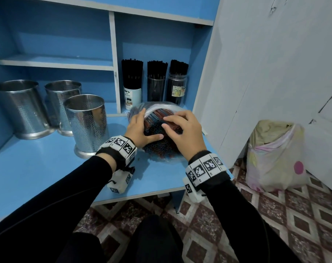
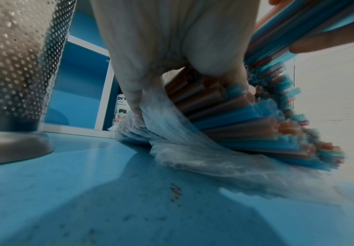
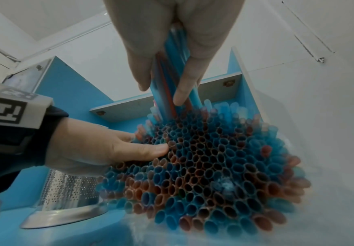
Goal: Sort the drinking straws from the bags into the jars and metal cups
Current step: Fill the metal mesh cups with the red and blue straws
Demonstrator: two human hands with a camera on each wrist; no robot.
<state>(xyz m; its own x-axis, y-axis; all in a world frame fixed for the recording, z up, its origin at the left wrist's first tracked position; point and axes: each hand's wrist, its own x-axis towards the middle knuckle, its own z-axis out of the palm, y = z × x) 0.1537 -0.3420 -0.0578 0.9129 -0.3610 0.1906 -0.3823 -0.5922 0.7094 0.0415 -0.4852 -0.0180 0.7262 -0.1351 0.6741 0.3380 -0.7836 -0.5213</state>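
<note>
A clear plastic bag [image 2: 182,149] of blue and red straws [image 1: 157,147] lies on the blue desk [image 1: 47,168], open ends toward me. My left hand [image 1: 140,128] curls round the bundle's left side, thumb across the straw ends [image 3: 214,158]. My right hand [image 1: 182,128] pinches a small bunch of blue and red straws [image 3: 171,74] at the top of the bundle. Three perforated metal cups [image 1: 87,122] [image 1: 20,109] [image 1: 62,99] stand to the left. Three jars [image 1: 132,86] [image 1: 156,84] [image 1: 177,84] packed with black straws stand behind the bag.
The nearest metal cup [image 2: 13,74] stands close to my left wrist. A shelf divider [image 1: 114,63] separates cups from jars. White cupboard doors [image 1: 275,63] close off the right side. A filled sack [image 1: 275,156] sits on the tiled floor beyond the desk's front edge [image 1: 142,194].
</note>
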